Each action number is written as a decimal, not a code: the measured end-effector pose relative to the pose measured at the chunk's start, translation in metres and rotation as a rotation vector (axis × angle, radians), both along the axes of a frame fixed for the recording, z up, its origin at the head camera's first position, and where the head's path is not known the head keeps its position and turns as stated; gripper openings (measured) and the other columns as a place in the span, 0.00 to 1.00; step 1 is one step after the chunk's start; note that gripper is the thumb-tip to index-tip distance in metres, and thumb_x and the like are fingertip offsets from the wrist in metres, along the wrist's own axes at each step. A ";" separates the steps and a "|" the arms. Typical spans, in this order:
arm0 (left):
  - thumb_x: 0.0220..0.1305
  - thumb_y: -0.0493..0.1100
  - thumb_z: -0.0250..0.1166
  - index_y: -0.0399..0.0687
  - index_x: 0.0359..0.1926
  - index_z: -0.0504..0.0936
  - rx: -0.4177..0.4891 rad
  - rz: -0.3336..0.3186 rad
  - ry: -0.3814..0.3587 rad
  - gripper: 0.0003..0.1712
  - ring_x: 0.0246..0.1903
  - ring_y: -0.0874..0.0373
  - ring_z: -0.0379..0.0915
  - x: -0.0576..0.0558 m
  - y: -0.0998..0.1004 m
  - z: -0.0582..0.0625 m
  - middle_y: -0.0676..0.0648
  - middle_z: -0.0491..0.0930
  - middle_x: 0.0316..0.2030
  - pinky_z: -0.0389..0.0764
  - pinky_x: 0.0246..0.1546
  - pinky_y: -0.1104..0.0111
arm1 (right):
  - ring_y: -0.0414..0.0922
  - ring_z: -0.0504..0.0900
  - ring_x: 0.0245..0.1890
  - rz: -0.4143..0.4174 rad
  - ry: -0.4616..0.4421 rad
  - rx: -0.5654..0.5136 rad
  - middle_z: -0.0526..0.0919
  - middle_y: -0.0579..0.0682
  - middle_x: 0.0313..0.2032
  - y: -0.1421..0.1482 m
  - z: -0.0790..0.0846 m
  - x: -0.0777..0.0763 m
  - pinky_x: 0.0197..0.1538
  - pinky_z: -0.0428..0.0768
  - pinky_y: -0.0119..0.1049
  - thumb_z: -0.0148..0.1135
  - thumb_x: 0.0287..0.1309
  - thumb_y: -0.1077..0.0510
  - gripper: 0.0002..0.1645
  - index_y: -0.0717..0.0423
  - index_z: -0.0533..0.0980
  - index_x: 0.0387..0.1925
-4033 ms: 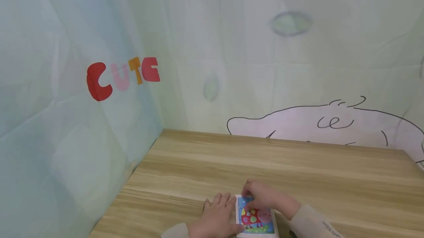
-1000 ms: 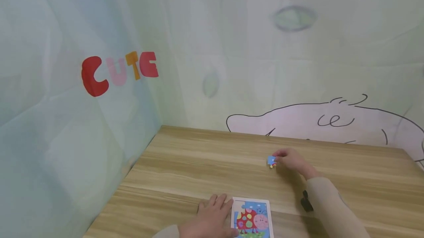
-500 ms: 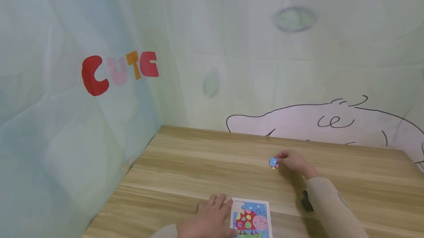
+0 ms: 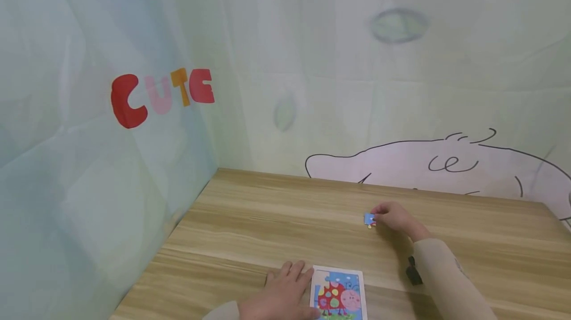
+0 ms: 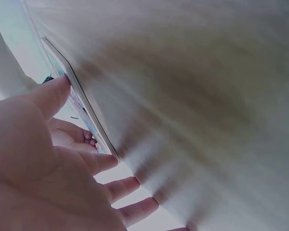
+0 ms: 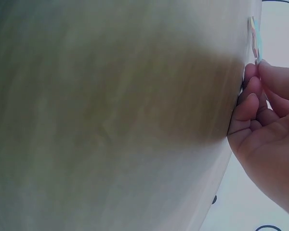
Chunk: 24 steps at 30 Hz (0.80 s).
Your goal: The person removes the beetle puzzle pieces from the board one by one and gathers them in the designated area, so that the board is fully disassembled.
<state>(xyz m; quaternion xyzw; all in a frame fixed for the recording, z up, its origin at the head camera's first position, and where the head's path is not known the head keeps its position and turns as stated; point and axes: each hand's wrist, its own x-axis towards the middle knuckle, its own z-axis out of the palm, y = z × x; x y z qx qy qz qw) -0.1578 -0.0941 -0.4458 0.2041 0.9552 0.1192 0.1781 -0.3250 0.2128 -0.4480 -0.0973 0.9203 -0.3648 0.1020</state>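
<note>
Pale printed cloth bounds the wooden table on its far and left sides, well apart from the puzzle board.

Just left of the board, the left hand rests with fingers straight and spread, its thumb over the board's edge. Beyond the board and to its right, the right hand pinches a blue puzzle piece between thumb and fingertips; whether the piece touches the table cannot be told. The board lies flat, its far left corner bare.

Held by one side, the piece could twist or slip, and turned wrongly it would probably not seat in that bare corner. If the left thumb eased off, a sideways push might slide the board or lift pieces. Right of the board a black object sits beside the right sleeve, which could knock it on a low sweep.

Bare wood shows between piece and board, and left of the board too. Beyond the board, the far table edge is nearer the right hand; the near edge is out of view.
</note>
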 end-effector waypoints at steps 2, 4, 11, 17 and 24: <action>0.55 0.71 0.61 0.50 0.71 0.63 0.001 0.002 -0.005 0.49 0.70 0.40 0.51 0.000 0.000 0.000 0.43 0.58 0.71 0.57 0.58 0.34 | 0.47 0.74 0.35 -0.008 -0.004 0.005 0.80 0.54 0.36 0.000 0.000 0.001 0.40 0.73 0.40 0.55 0.62 0.65 0.09 0.66 0.79 0.40; 0.55 0.71 0.60 0.51 0.71 0.63 0.003 0.003 -0.013 0.49 0.70 0.40 0.50 0.000 0.000 0.000 0.43 0.58 0.71 0.57 0.59 0.34 | 0.47 0.73 0.35 -0.010 -0.007 0.014 0.80 0.54 0.36 0.000 0.001 0.001 0.39 0.73 0.40 0.55 0.62 0.65 0.09 0.66 0.78 0.40; 0.56 0.69 0.62 0.49 0.71 0.63 0.015 -0.019 -0.011 0.48 0.69 0.38 0.51 -0.002 -0.001 -0.002 0.42 0.58 0.71 0.58 0.56 0.32 | 0.50 0.75 0.40 -0.014 0.024 0.032 0.81 0.59 0.40 0.003 0.000 0.002 0.47 0.74 0.48 0.55 0.61 0.65 0.10 0.67 0.78 0.41; 0.56 0.68 0.62 0.50 0.71 0.64 0.017 -0.024 -0.017 0.48 0.69 0.38 0.51 -0.003 -0.001 -0.003 0.42 0.58 0.70 0.58 0.55 0.31 | 0.50 0.76 0.41 -0.020 0.022 0.013 0.80 0.59 0.41 0.004 0.000 0.002 0.47 0.75 0.48 0.55 0.62 0.64 0.13 0.68 0.78 0.44; 0.56 0.68 0.62 0.51 0.71 0.63 -0.001 -0.008 -0.025 0.47 0.69 0.38 0.51 -0.003 0.000 0.000 0.42 0.58 0.71 0.58 0.57 0.33 | 0.52 0.77 0.45 0.022 0.008 -0.030 0.78 0.63 0.49 0.000 0.014 0.005 0.44 0.77 0.45 0.54 0.67 0.59 0.18 0.66 0.74 0.53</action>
